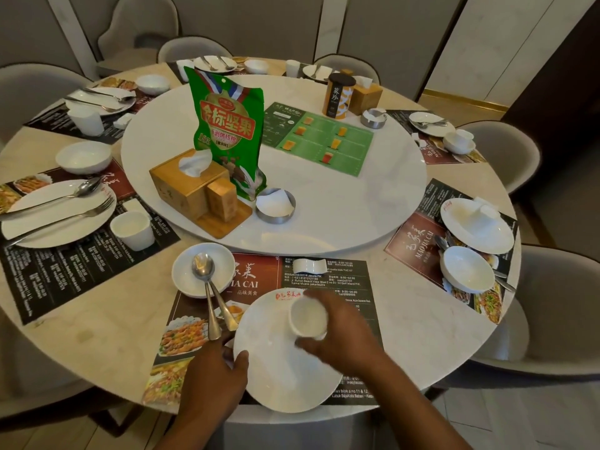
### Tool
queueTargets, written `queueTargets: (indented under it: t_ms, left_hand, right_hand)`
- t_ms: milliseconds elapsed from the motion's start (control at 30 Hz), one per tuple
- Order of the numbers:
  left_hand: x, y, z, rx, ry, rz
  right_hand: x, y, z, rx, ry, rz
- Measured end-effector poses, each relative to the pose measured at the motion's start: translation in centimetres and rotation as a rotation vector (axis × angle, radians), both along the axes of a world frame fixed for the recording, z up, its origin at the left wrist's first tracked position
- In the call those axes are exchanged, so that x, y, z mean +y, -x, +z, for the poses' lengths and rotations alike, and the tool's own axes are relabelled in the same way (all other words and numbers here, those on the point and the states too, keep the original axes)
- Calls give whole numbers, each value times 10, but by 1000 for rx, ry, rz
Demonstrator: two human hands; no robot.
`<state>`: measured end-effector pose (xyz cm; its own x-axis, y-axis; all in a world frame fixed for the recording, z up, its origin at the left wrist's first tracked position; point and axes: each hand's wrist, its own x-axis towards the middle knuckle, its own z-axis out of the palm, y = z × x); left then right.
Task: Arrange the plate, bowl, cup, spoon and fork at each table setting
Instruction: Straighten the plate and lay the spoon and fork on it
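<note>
while the right grip point(344, 336) grasps one cup point(308, 316), the left grip point(211, 378) pinches one plate point(282, 380) near one bowl point(223, 262).

At the near setting, a round white plate point(282, 362) with a red logo on its far rim is pinched at its left rim by the left hand point(214, 375), thumb on top. Over its far-right part, the right hand point(337, 336) grips a small white cup point(308, 316), tipped so its empty mouth faces up and near. Far left sits a small white bowl point(203, 269) holding a steel spoon point(203, 267), whose handle leans out toward the plate. A 2nd utensil point(227, 315) lies beside it, its head hidden.
</note>
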<state>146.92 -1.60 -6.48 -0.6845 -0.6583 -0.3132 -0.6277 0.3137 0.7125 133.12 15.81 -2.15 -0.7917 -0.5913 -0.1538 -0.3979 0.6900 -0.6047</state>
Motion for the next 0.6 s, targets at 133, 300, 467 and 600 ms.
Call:
queueTargets:
  t_ms: [133,300,467,600]
  left_hand:
    - [-1,1,1,9,-12,5]
    - [-2,2,1,11,9,-12]
    - [-2,3,3,33,11,-39]
    - [-3,2,2,32,13,-30]
  right_hand:
    - [25,54,15,81,66,-185]
    - [40,108,11,47,-73,-244]
    - [37,118,-7,52,-162,-164]
    - [36,117,-13,72,-161,-129]
